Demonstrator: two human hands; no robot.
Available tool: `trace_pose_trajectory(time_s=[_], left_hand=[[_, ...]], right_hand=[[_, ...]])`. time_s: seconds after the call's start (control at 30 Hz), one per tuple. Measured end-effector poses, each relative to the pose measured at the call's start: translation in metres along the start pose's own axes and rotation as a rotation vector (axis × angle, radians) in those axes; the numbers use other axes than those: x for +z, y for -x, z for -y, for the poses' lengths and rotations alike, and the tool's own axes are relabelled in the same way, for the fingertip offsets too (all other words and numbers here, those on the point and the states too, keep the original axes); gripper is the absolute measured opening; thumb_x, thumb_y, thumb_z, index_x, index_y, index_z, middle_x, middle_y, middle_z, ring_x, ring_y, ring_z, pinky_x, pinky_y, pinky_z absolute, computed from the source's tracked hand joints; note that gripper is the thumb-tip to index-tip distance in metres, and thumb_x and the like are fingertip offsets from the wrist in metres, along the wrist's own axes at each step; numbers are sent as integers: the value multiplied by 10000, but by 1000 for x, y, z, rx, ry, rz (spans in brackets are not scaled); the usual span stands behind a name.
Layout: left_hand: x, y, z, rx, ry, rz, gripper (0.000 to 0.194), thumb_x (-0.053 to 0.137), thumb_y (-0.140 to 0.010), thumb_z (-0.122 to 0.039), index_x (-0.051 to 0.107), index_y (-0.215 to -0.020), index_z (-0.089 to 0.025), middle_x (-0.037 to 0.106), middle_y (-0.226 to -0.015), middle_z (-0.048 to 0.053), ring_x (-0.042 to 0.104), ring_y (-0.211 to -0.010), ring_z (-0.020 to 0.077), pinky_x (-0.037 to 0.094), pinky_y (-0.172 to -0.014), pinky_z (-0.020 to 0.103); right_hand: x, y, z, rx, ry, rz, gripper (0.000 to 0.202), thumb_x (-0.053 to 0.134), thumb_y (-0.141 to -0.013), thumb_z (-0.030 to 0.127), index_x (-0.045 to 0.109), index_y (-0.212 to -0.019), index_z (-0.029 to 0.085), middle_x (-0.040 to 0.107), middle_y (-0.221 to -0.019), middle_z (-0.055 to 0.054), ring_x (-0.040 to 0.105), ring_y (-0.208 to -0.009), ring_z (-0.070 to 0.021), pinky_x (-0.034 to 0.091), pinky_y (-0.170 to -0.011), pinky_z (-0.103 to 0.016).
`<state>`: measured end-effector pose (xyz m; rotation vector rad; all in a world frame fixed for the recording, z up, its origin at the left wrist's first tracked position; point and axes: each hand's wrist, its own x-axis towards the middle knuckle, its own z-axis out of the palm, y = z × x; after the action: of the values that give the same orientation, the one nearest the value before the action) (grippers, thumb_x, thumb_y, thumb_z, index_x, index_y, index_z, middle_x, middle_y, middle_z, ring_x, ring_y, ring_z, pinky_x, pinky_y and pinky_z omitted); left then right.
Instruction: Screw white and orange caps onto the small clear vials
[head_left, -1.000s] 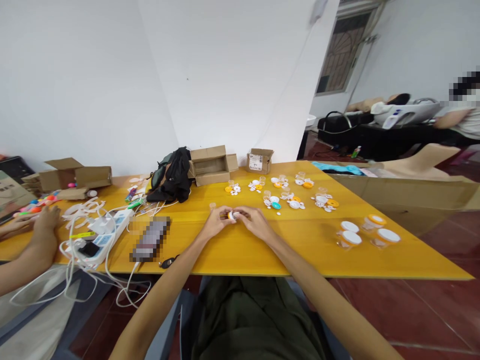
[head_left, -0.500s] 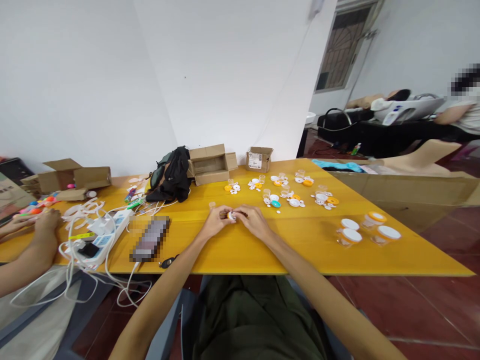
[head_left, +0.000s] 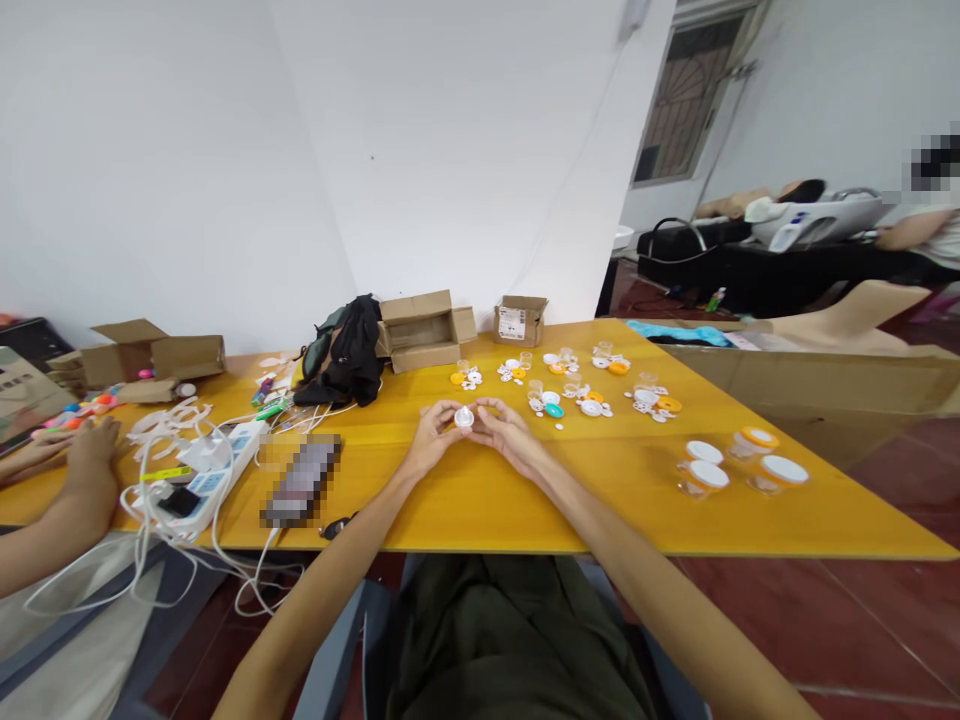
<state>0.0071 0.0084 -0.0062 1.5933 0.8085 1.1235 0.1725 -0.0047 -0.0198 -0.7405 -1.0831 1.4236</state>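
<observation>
Near the middle of the yellow table [head_left: 480, 500], my left hand [head_left: 435, 437] and my right hand [head_left: 510, 437] meet around a small white round part [head_left: 464, 416] with a raised centre. Fingers of both hands press on its sides. Beyond my hands lie small groups of clear cups with white and orange rings, and one group has a teal ring [head_left: 553, 410]. To the right stand several clear jars with white and orange lids, one of them a jar [head_left: 780, 472] near the front.
A phone [head_left: 304, 482], a power strip [head_left: 225, 475] and tangled white cables lie at left. Another person's hand [head_left: 94, 445] rests at the far left. Behind are a black bag [head_left: 345, 355], an open carton [head_left: 424, 335] and a small box [head_left: 519, 322].
The white part has turned and now shows its raised centre upward between my fingers. My hands have shifted slightly up, and my right fingers have spread round its side.
</observation>
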Motion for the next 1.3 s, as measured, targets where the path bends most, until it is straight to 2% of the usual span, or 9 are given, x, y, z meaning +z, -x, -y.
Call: trace_pose_trajectory(time_s=[0.13,0.3,0.47,0.63,0.87,1.03,1.13,1.3], left_hand=[[1,0,0,-11,6,4,452,797,-681,-413,577,-1012,-197,710,-1093,70,638,-1073,215,479,-945,333],[2,1,-6,32,-24,25,412,780,-703,-423,615,-1005,-196,666,-1199,84,605,-1124,219,466,-966,324],[2,2,-9,10,-24,14,425,784,-694,-438,644,-1020,-204,678,-1081,53,617,-1022,204,483,-909,301],[3,2,-9,-27,62,29,424,825,-642,-428,666,-962,-201,674,-997,28,599,-970,191,470,-868,282],[5,2,-12,-51,181,24,423,891,-551,-339,694,-892,-186,669,-865,5,575,-838,154,433,-829,267],[6,1,-11,-64,197,50,417,891,-546,-317,695,-891,-187,663,-817,-3,558,-751,138,427,-784,271],[6,1,-11,-55,201,24,411,892,-539,-305,693,-880,-188,671,-843,4,569,-793,148,426,-789,267],[6,1,-14,-48,224,-54,390,889,-538,-294,694,-861,-194,680,-885,6,579,-825,144,434,-778,247]], right_hand=[[1,0,-2,52,-108,34,262,767,-744,315,595,-932,250,739,-985,-19,723,-863,-171,591,-871,-381],[3,1,-1,99,-153,18,271,811,-688,267,652,-905,235,748,-945,-25,715,-834,-164,597,-839,-339],[4,4,2,126,-162,49,199,807,-713,296,692,-858,223,745,-876,-17,703,-786,-138,589,-808,-285],[4,4,2,175,-181,87,212,819,-713,356,697,-796,204,742,-840,-15,693,-761,-123,578,-775,-251],[4,1,0,245,-208,113,327,786,-739,470,687,-728,158,694,-632,-20,632,-572,-100,543,-589,-201],[4,1,0,267,-205,99,319,732,-800,474,680,-741,164,688,-620,-23,608,-533,-95,507,-521,-189],[5,1,2,260,-224,86,330,748,-776,489,672,-740,170,681,-616,-15,611,-536,-93,500,-519,-184],[5,3,4,211,-232,165,310,827,-700,434,686,-795,175,702,-711,-17,641,-633,-103,523,-617,-208]])
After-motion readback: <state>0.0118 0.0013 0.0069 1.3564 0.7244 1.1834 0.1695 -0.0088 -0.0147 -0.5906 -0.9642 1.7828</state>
